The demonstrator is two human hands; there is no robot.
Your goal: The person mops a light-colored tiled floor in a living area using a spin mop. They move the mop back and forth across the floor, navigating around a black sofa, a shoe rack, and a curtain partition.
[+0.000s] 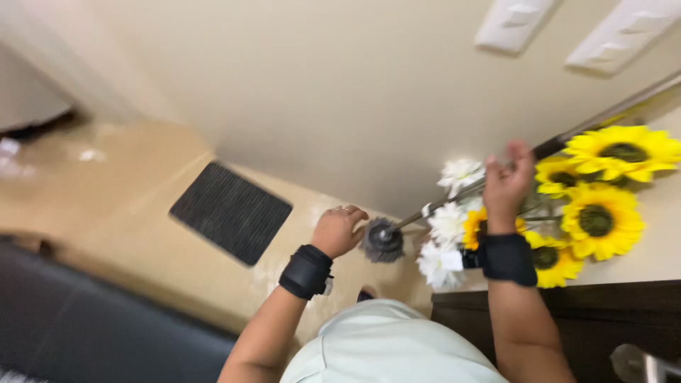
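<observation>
A long thin mop pole [603, 113] slants from the upper right down to a round grey mop head [384, 242] hanging above the floor. My left hand [338, 230], with a black wrist band, is curled against the left side of the mop head, its fingers closed on the edge. My right hand [508, 183], also wearing a black band, wraps around the pole higher up, just in front of the flowers. The picture is blurred by motion.
Yellow sunflowers [601, 220] and white flowers [445, 225] stand on a dark wooden cabinet [610, 312] at the right, close to my right hand. A dark ribbed mat [230, 211] lies on the glossy beige floor [128, 206]. A cream wall [340, 85] rises behind.
</observation>
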